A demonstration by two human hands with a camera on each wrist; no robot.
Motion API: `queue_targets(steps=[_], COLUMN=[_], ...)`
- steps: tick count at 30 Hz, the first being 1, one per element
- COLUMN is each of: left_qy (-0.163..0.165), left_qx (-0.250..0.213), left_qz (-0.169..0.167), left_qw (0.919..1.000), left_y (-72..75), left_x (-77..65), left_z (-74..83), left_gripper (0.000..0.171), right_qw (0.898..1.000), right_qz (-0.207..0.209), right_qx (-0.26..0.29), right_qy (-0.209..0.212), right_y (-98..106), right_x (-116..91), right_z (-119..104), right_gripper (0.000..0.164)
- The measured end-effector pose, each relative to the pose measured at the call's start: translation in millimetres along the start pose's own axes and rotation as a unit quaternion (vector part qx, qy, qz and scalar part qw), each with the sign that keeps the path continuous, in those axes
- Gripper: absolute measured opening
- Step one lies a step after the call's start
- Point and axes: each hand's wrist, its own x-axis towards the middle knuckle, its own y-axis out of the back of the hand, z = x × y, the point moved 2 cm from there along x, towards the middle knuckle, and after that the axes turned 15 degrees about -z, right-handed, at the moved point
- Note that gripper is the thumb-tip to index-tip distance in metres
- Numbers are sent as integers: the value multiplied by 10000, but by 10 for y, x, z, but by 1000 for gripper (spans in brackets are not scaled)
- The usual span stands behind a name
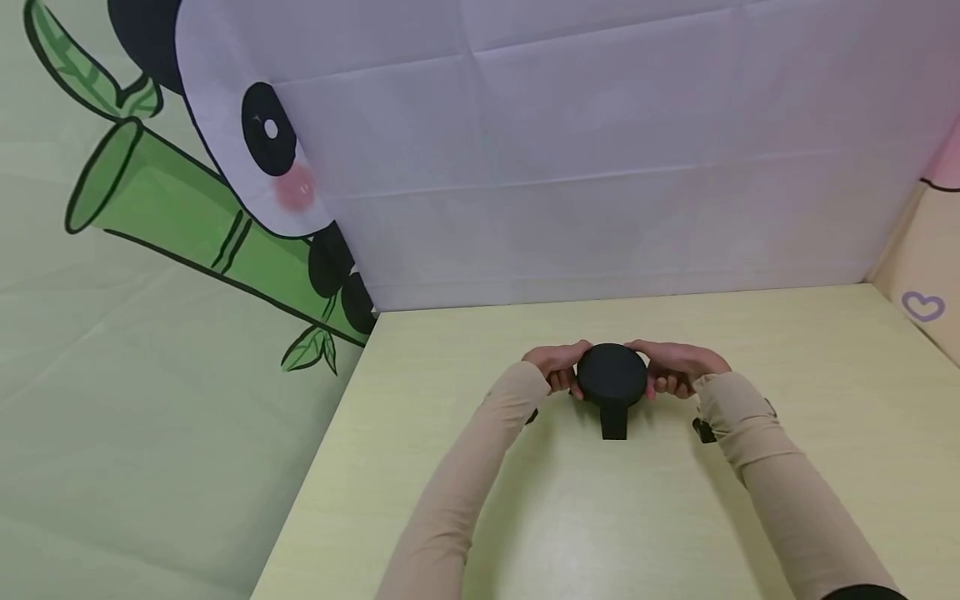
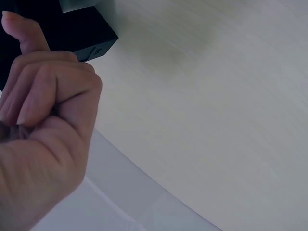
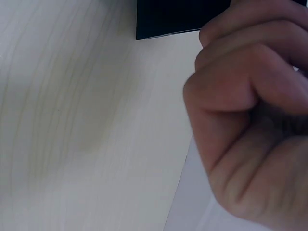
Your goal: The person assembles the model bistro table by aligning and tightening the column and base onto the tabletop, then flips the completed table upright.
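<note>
A black object with a round, flat top and a rectangular leg (image 1: 611,375) is between the two hands in the head view; its exact kind is unclear. My left hand (image 1: 557,365) grips its left side, thumb near the upper rim and fingers curled. On the opposite side, my right hand (image 1: 681,367) holds it in much the same way. The left wrist view shows the curled left fingers (image 2: 53,91) beside a dark block-like part (image 2: 89,33) bearing small, unreadable print. In the right wrist view, bent right fingers (image 3: 240,82) meet a straight-edged black part (image 3: 178,17).
The pale wood-grain table (image 1: 585,517) extends beneath both arms. Behind it hangs a whitish cloth (image 1: 600,208) with a printed panda face, and a green cloth with bamboo (image 1: 180,208) borders the left side. A beige panel (image 1: 926,250) flanks the right.
</note>
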Motion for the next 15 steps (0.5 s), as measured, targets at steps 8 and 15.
queue_targets(steps=[8,15], left_qy=[-189,-1219], left_qx=[32,893], left_qz=[314,1387], left_qw=[9993,9787], left_y=[40,163], left_x=[29,-45], left_z=[-83,-353], left_gripper=[91,87], right_qw=[9997,9911], right_qz=[68,346], right_qx=[104,636], right_qy=[232,1119], right_y=[7,61], right_x=[31,-85], right_z=[60,427], right_gripper=[85,79])
